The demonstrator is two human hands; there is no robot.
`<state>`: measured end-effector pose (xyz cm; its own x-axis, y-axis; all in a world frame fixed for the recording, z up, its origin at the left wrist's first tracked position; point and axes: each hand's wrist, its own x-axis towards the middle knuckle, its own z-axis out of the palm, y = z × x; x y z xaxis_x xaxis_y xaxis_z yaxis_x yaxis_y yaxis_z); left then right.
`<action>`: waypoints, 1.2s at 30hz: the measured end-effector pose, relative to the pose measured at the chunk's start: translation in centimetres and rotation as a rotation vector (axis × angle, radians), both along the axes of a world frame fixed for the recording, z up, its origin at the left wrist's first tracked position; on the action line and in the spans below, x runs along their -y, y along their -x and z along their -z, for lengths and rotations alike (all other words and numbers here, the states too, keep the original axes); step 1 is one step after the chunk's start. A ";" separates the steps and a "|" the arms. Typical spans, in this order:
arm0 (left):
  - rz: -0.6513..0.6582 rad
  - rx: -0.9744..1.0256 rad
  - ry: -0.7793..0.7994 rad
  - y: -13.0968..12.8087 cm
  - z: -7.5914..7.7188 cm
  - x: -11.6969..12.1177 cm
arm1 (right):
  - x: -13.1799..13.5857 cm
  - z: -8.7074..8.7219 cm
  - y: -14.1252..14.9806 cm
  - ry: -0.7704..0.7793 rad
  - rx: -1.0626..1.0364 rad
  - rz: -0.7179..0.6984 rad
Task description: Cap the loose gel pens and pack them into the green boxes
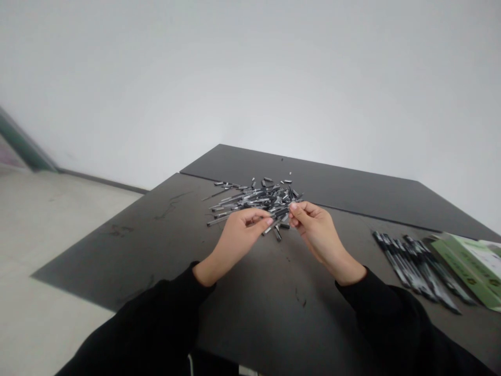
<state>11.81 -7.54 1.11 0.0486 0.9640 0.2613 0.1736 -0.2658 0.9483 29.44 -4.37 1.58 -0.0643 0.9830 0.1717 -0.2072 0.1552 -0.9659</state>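
Black sleeves, left hand, right hand, fingers pinched narrow on a pen, over heaped pens

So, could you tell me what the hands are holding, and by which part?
Apparently a slim pen, pinched by its barrel between the fingertips; the pile behind makes this uncertain.

Here's a plain white wall towering behind a matte charcoal two-panel worktop, a slim dark grey skirting strip along its foot, a pale beige scuffed floor out left, and soft, even light across the scene!
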 end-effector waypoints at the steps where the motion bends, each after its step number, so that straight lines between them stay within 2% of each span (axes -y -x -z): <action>1: -0.015 -0.001 0.006 -0.1 0.1 0.0 | 0.0 -0.1 0.0 0.012 -0.003 -0.012; 3: -0.012 -0.010 0.025 -0.2 0.2 0.1 | 0.0 -0.3 0.1 0.023 -0.018 -0.022; 6: 0.065 0.014 0.134 -0.2 0.4 0.1 | 0.2 -0.5 0.1 0.021 -0.045 -0.022; 8: 0.053 0.022 0.170 -0.1 0.6 0.0 | 0.4 -0.5 0.1 0.020 -0.054 -0.039; 11: 0.011 0.007 0.143 0.2 0.7 -0.3 | 0.5 -0.4 0.2 0.013 -0.065 -0.065; 15: 0.026 0.054 0.139 0.3 0.3 -0.3 | 0.5 -0.4 0.1 0.005 -0.062 -0.065; 19: 0.121 0.087 0.171 -0.1 -0.2 0.2 | 0.5 -0.5 0.1 0.001 -0.059 -0.063; 24: 0.240 0.072 0.258 -0.3 0.0 0.3 | 0.5 -0.5 0.0 0.014 -0.058 -0.058; 30: 0.142 -0.126 0.079 -0.1 -0.3 0.2 | 0.4 0.0 -0.1 -0.002 -0.027 -0.048; 36: 0.082 -0.019 0.071 -0.6 -0.4 0.7 | 0.4 0.1 0.0 -0.010 -0.013 -0.027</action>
